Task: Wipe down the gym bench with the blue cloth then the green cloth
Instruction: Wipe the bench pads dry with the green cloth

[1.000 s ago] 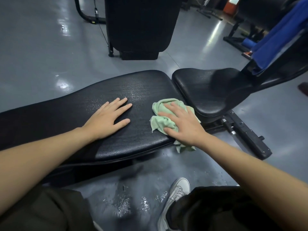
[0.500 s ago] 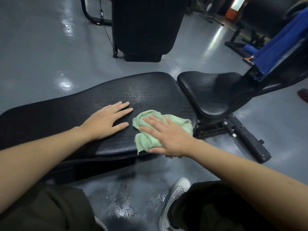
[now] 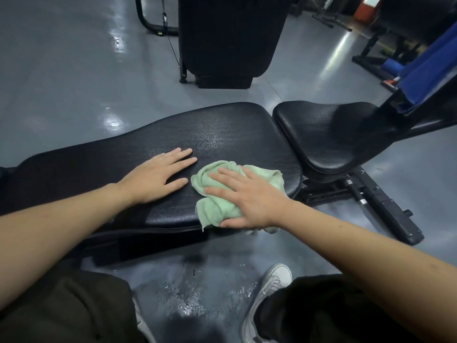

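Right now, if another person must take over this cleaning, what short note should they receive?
Left hand: flat on the long bench pad, fingers straight, holding nothing.
Right hand: pressing the green cloth flat on that pad, near its front edge, close to the seat pad.
Blue cloth: hanging over the frame at the far right, not in use.
Done: the green-cloth pass is under way, so the blue pass seems finished.
Left: the pad's unwiped parts; I cannot tell which.

Both forearms are bare, with no sleeve showing. Dark olive trousers (image 3: 64, 310) fill the lower left of the frame. At the lower right, a black trouser leg (image 3: 321, 310) meets a white lace-up sneaker (image 3: 268, 290).
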{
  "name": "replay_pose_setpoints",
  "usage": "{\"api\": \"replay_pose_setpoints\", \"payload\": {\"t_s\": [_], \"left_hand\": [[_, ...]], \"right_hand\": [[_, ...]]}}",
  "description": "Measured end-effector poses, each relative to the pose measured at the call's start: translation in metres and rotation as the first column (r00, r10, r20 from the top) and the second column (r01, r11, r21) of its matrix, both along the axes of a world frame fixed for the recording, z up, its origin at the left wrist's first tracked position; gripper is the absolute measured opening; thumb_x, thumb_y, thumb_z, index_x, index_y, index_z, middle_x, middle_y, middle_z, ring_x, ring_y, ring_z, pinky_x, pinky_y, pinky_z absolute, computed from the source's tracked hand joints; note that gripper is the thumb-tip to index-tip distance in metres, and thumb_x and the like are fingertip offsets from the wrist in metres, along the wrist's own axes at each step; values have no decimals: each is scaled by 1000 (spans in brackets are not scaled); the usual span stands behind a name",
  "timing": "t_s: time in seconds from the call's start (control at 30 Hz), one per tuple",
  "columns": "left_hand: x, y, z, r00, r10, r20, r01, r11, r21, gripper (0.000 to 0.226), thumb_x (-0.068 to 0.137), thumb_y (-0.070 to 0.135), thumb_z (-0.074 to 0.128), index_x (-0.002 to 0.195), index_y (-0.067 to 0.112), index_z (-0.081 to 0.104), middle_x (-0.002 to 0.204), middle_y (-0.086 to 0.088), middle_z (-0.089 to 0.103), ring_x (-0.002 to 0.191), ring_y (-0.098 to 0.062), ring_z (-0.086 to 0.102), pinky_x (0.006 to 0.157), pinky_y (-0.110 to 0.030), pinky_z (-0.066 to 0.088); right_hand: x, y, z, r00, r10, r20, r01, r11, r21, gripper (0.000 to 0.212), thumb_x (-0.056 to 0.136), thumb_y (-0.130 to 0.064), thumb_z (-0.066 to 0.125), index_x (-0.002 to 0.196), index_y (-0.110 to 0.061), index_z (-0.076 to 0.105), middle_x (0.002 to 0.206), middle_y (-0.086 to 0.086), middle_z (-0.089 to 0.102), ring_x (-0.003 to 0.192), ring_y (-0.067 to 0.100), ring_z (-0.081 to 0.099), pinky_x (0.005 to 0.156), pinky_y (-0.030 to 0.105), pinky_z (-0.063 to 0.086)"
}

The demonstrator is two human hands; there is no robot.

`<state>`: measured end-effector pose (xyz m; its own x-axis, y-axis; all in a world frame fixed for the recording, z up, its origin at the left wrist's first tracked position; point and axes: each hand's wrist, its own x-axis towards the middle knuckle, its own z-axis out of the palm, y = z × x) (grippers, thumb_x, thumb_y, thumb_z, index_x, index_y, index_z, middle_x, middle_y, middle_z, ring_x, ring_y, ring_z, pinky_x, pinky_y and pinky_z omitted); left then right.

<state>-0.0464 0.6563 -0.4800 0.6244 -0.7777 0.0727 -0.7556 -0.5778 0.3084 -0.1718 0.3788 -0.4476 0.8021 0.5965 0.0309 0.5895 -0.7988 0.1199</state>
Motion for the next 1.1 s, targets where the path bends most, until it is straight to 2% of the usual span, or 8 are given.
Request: {"api": "replay_pose_setpoints", "payload": {"t_s": [0.13, 0.27, 0.43, 0.73, 0.83, 0.93, 1.1], "left_hand": [[-4, -1, -1, 1000, 8, 6, -8, 1000, -6, 67, 95, 66, 19, 158, 42, 17, 167, 20, 4, 154, -4, 3, 126, -37, 10], [-1, -1, -3, 1000, 4, 20, -3, 1000, -19, 65, 97, 65, 20, 158, 43, 17, 167, 21, 3, 154, -4, 2, 126, -37, 11], [0, 1, -7, 1000, -9, 25, 10, 999, -47, 64, 98, 65, 20, 158, 43, 18, 167, 22, 3, 154, -3, 1, 126, -39, 12], [2, 2, -9, 999, -3, 33, 5, 997, -71, 64, 98, 67, 19, 158, 43, 18, 166, 22, 3, 154, -3, 1, 126, -38, 11], [4, 2, -8, 1000, -7, 27, 9, 998, -62, 64, 98, 68, 18, 158, 45, 14, 166, 24, -1, 153, 0, -3, 126, -34, 7], [5, 2, -7, 999, 1, 41, 2, 999, -52, 63, 98, 67, 20, 157, 47, 12, 166, 25, -2, 153, 1, -3, 124, -27, 2], [5, 5, -9, 999, 36, 20, -34, 996, -82, 63, 99, 67, 24, 157, 46, 17, 165, 26, 2, 152, 2, -2, 124, -26, 2]], "right_hand": [[-1, -29, 8, 998, -55, -11, 55, 998, 23, 79, 85, -76, 45, 151, -34, 36, 163, 1, 26, 152, 23, 17, 116, 56, 19], [3, -51, 20, 983, -162, -85, 167, 985, 52, 75, 87, -75, 38, 152, -38, 34, 165, -4, 20, 153, 19, 10, 119, 52, 9], [19, -60, 24, 956, -262, -134, 270, 962, 48, 73, 87, -75, 31, 152, -42, 28, 166, -10, 13, 154, 13, 1, 120, 48, 2], [80, -66, 31, 905, -396, -157, 405, 914, 28, 73, 88, -77, 27, 153, -46, 20, 167, -12, 6, 153, 12, -4, 122, 51, 1], [109, -70, 33, 887, -435, -153, 443, 896, 21, 74, 86, -78, 23, 153, -46, 20, 166, -13, 7, 153, 12, -2, 122, 54, 4], [141, -74, 34, 871, -474, -129, 479, 878, 9, 68, 92, -73, 29, 153, -45, 21, 166, -11, 9, 153, 14, 1, 122, 53, 5], [187, -83, 33, 858, -505, -100, 508, 861, 12, 68, 92, -72, 30, 153, -43, 24, 166, -9, 13, 152, 14, 6, 120, 53, 9]]}}
